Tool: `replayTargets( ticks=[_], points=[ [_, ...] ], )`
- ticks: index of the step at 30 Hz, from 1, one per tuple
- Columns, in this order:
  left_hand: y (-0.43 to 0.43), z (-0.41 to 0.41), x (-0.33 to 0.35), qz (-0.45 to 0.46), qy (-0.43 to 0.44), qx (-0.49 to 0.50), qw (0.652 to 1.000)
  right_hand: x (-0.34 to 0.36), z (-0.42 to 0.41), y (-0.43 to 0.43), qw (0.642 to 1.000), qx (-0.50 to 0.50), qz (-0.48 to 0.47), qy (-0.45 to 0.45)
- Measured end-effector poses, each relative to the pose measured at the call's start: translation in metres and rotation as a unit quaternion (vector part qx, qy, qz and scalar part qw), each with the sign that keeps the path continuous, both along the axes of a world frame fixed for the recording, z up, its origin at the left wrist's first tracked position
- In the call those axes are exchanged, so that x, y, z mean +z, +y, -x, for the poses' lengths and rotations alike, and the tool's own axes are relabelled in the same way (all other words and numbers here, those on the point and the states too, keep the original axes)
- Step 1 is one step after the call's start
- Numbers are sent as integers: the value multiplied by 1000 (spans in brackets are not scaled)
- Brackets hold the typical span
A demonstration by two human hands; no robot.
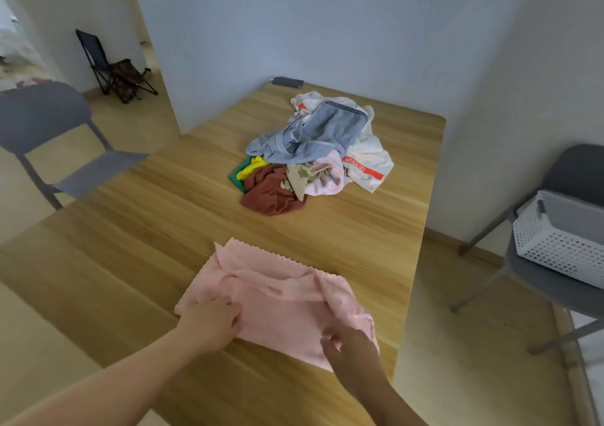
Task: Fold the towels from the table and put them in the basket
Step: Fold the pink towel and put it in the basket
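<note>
- Lower centre: the left hand (pixel 214 319) grips the pink towel's (pixel 281 301) near-left corner, fingers curled.
- Just right of it, the right hand (pixel 349 344) pinches the towel's near edge on the table (pixel 130 229).
- Frame centre: a heap of towels (pixel 313 151).
- Right edge: the white basket (pixel 562 239) sits on a grey chair (pixel 555 295).

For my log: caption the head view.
Left hand and right hand grip pink towel; towel pile behind, basket on chair.

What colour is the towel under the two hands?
The towel is pale pink, seen best in the head view.
</note>
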State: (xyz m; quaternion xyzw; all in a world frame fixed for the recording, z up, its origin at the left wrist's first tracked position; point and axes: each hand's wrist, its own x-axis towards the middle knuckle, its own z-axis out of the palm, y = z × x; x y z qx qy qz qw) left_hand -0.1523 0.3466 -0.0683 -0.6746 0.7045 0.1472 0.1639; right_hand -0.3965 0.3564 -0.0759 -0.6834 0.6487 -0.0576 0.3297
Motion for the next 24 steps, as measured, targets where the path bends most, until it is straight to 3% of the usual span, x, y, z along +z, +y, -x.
replayTargets(
  ticks=[3, 7, 11, 15, 19, 22, 24],
  points=[
    [-8, 10, 2, 57, 17, 44, 997, -1, 17, -10, 986, -159, 58, -14],
    [-25, 20, 10, 104, 61, 40, 992, -3, 26, -29, 959, -265, -68, -68],
    [-39, 19, 24, 58, 120, 25, 991, -5, 18, -37, 906, -378, -125, -141],
    [-66, -6, -10, -34, 169, -12, 985, -1, -1, -38, 859, -428, -170, -223],
    [-95, -15, -18, -74, 58, -26, 995, 5, -12, -34, 795, -459, -164, -362],
    [-102, -8, -10, -90, 76, -48, 992, 4, -11, -30, 809, -464, -144, -330],
    [-101, -12, -10, -97, 103, -52, 989, 6, -11, -30, 797, -470, -144, -351]
  ],
)
